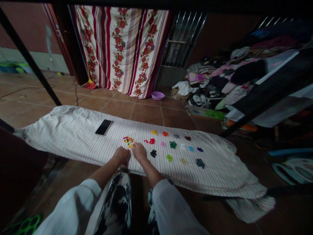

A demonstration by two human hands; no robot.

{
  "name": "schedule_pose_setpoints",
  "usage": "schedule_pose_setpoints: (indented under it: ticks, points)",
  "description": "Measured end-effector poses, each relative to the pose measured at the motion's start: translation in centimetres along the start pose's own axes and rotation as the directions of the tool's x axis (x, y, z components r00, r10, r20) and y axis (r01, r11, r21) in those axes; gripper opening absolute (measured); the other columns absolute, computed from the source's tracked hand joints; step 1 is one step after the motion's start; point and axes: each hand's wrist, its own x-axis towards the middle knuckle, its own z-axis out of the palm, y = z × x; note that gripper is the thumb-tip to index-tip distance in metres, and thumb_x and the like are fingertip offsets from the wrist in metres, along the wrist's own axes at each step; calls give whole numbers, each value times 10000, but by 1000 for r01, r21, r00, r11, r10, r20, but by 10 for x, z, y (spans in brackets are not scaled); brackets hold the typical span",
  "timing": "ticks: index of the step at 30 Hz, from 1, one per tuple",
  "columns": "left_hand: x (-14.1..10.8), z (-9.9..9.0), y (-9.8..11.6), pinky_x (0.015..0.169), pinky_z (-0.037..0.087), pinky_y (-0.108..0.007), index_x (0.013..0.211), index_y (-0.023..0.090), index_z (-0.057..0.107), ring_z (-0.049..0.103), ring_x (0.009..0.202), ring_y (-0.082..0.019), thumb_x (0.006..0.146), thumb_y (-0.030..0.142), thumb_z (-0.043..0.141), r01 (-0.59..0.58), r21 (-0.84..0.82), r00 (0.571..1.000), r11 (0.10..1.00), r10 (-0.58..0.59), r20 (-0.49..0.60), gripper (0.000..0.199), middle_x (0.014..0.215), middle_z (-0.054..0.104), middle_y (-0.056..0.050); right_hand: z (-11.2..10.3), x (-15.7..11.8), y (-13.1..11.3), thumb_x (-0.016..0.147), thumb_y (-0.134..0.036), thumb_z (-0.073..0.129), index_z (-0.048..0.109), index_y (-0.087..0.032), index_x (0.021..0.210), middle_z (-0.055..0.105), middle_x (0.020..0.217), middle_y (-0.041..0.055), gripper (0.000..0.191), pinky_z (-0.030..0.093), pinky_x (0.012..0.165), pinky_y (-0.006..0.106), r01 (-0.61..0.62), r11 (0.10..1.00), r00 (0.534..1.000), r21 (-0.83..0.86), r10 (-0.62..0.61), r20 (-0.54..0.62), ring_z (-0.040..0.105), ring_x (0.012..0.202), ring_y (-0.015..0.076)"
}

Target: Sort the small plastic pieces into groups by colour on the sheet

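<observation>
Close to the near edge of the striped cloth [80,130], my left hand [122,155] is curled closed; whatever its fingers hold, if anything, is hidden. Beside it, my right hand [139,151] reaches in with its fingertips pinched together, at the edge of a mixed pile of small coloured pieces [128,140]. Red, yellow, white and green show in that pile. To the right lie small single-colour heaps, among them red pieces [152,141], yellow pieces [154,132], black pieces [153,153], dark green pieces [173,144] and dark grey pieces [200,163]. The pieces are too small to name exactly.
A phone [104,127] lies on the cloth left of the mixed pile. Beyond it are a floral curtain [122,49], a purple basin [157,95] and a large heap of clothes [227,78]. Dark frame bars [29,54] slant down at both sides.
</observation>
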Motion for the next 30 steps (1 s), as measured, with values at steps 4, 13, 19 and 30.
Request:
schedule_pose_setpoints:
  ticks: [4,13,19,30]
  points:
    - [-3,-1,-1,862,459,-394,1098,82,603,667,960,-277,844,196,485,18,-15,1000,1000,-18,-10,303,1012,686,-206,4,-5,2,913,-196,482,651,-207,1090,656,1086,81,245,409,887,269,32,998,998,-51,-34,-52,591,1024,182]
    - [-14,-5,1,844,468,-361,1132,102,574,642,1019,-277,778,265,587,104,-33,994,994,-105,-12,390,1051,679,-201,19,-17,13,930,-170,442,644,-186,1082,652,1068,78,253,398,953,279,80,997,986,-12,-81,-146,559,1055,180]
    - [-13,-9,4,867,465,-380,1115,124,584,648,1011,-278,759,213,579,91,-19,996,996,-91,-17,367,1029,687,-199,15,-21,22,916,-164,440,655,-208,1099,652,1090,67,285,401,951,256,121,990,990,71,-116,-76,561,1073,164]
    - [-6,-2,3,874,456,-379,1122,117,591,647,995,-268,819,187,488,74,-30,997,997,-75,-16,327,1020,686,-191,-18,14,70,854,-167,504,691,-198,982,691,990,49,229,479,841,236,54,935,969,350,35,-243,646,897,136]
